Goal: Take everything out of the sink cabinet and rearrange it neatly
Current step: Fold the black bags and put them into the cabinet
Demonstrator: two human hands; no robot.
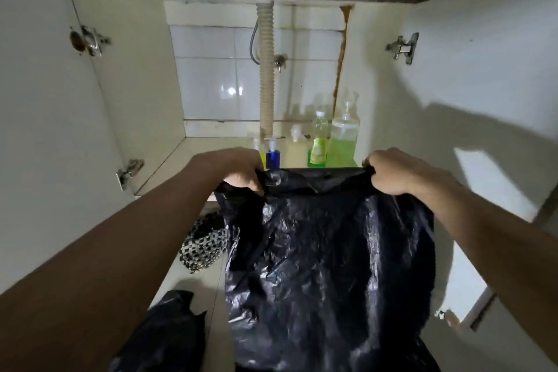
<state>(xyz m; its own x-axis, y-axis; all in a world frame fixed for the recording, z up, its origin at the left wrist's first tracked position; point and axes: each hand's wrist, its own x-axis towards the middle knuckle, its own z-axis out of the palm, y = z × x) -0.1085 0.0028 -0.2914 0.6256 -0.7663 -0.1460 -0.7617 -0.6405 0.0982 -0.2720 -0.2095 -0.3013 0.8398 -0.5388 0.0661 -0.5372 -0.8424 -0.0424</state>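
A large black plastic bag [329,254] hangs spread out in front of the open sink cabinet [157,166]. My left hand [238,169] pinches its top left corner and my right hand [392,170] pinches its top right corner, holding the top edge stretched between them. Behind the bag, on the cabinet floor, stand a small blue pump bottle [273,154], a slim bottle of green liquid [317,142] and a bigger clear pump bottle of green liquid [344,136]. A small white cap-like item [297,133] lies near the back wall.
A ribbed drain hose [266,69] runs down the tiled back wall. Both cabinet doors [45,136] stand open with hinges showing. On the floor tiles lie a black-and-white patterned cloth [202,243] and another crumpled black bag [169,332].
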